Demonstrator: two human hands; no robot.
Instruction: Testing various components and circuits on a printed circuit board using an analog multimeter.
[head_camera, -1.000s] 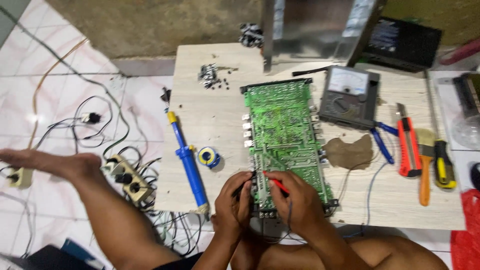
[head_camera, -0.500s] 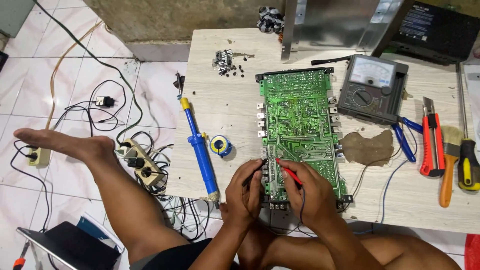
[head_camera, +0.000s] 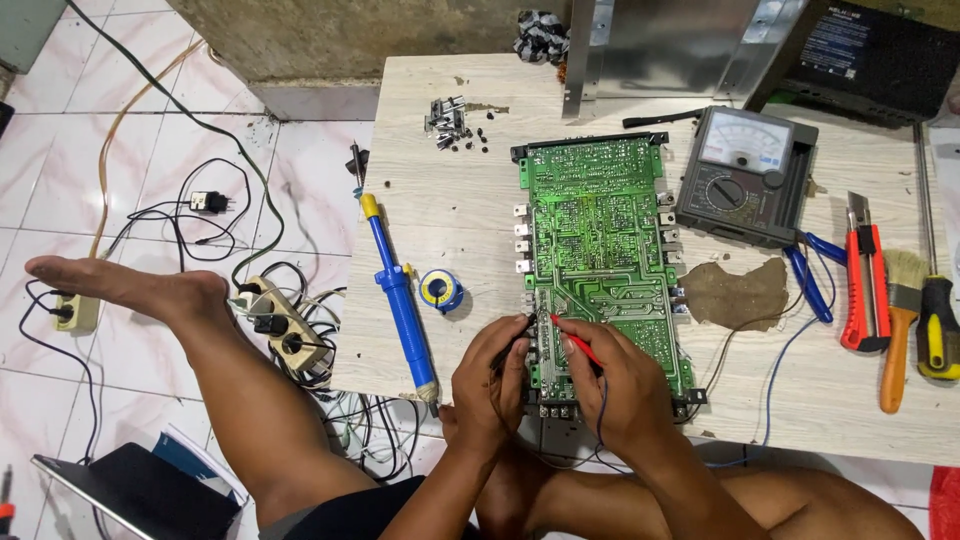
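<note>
On the counter (head_camera: 450, 200), near its front edge, lies a green board (head_camera: 600, 260). Left hand (head_camera: 487, 385) pinches a black probe (head_camera: 510, 350), right hand (head_camera: 620, 385) a red probe (head_camera: 572, 338), tips apart on the solder. A slip might bridge neighbouring joints.

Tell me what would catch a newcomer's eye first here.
The big green circuit board in the middle of the low wooden table stands out first. At its near edge the right hand holds a red probe to it, with the left hand alongside. A blue desoldering pump lies to the left of the board, and an analog multimeter to its right.
</note>
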